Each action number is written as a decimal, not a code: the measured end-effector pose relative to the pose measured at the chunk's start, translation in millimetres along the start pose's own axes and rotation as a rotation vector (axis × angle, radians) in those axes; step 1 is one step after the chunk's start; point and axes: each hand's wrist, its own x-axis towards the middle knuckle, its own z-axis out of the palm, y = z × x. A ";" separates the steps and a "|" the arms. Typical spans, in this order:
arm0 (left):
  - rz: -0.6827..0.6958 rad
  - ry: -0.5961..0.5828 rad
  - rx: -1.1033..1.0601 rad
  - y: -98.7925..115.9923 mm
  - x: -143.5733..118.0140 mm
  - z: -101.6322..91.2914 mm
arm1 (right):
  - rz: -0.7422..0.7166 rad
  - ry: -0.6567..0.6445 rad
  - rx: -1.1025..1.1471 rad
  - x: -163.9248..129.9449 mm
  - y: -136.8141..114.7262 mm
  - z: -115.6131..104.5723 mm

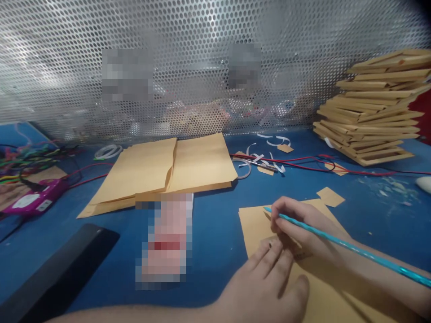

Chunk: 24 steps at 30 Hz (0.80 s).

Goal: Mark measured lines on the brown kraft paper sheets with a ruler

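A brown paper envelope (323, 291) lies flat on the blue tabletop at the lower right, with some small dark marking partly covered by my hands. My left hand (266, 278) rests on it, palm down, fingers stretched out. Just beyond, my right hand (303, 222) is closed in a pinch round a long, thin, shiny blue pen (340, 242). The pen's pointed end is over the envelope's far part; its other end runs out past the right edge of the view. Whether the tip touches the paper I cannot tell.
Folded brown envelopes (144, 166) lie ahead; a blurred pinkish item sits before them. A tall stack of envelopes (373, 112) stands at the back right. Red wires (303, 159) and paper scraps (331, 196) are strewn about. Left are a purple box (38, 197) and a black bar (63, 269).
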 end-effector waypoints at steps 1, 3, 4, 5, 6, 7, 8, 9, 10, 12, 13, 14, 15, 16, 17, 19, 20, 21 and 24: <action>-0.014 0.020 0.023 0.2 0.3 1.2 | 0.008 -0.003 0.039 -0.7 -0.6 1.1; -0.045 0.041 0.058 0.7 0.6 3.2 | 0.007 -0.004 0.106 -0.9 0.2 3.1; -0.058 0.040 0.073 1.0 0.5 4.1 | -0.001 0.000 0.117 -0.5 1.6 3.8; -0.069 0.039 0.087 1.2 0.2 4.9 | -0.017 0.008 0.111 0.2 3.4 4.2; -0.078 0.035 0.101 1.3 -0.1 5.5 | -0.037 0.020 0.091 1.0 5.7 4.4; -0.086 0.032 0.114 1.4 -0.6 6.0 | -0.058 0.031 0.064 1.9 8.2 4.4; -0.089 0.026 0.124 1.4 -1.2 6.3 | -0.080 0.049 0.034 2.7 11.0 4.5; -0.090 0.021 0.131 1.4 -1.6 6.5 | -0.098 0.066 0.006 3.3 14.0 4.8; -0.091 0.011 0.136 1.4 -2.0 6.4 | -0.108 0.086 -0.018 3.6 16.9 5.2; -0.085 -0.028 0.145 1.6 -2.5 5.5 | -0.104 0.118 -0.052 3.6 21.9 6.6; -0.083 -0.052 0.150 1.8 -2.5 4.7 | -0.097 0.126 -0.061 3.2 23.8 7.3; -0.083 -0.077 0.153 2.0 -2.4 3.8 | -0.089 0.124 -0.068 2.8 25.0 7.9; -0.086 -0.102 0.154 2.2 -2.2 2.9 | -0.083 0.116 -0.073 2.5 25.7 8.3; -0.090 -0.122 0.149 2.3 -2.0 1.9 | -0.080 0.112 -0.081 2.3 25.8 8.5; -0.092 -0.137 0.140 2.3 -1.8 1.0 | -0.081 0.111 -0.094 2.2 25.4 8.4; -0.088 -0.147 0.117 2.0 -1.3 -0.6 | -0.089 0.107 -0.133 2.7 24.0 7.7; -0.086 -0.139 0.107 1.8 -1.0 -1.2 | -0.093 0.105 -0.152 3.1 23.3 7.2; -0.085 -0.124 0.100 1.5 -0.7 -1.7 | -0.095 0.105 -0.166 3.7 22.7 6.7; -0.099 -0.099 0.091 1.1 -0.2 -2.3 | -0.108 0.103 -0.188 5.2 23.1 6.0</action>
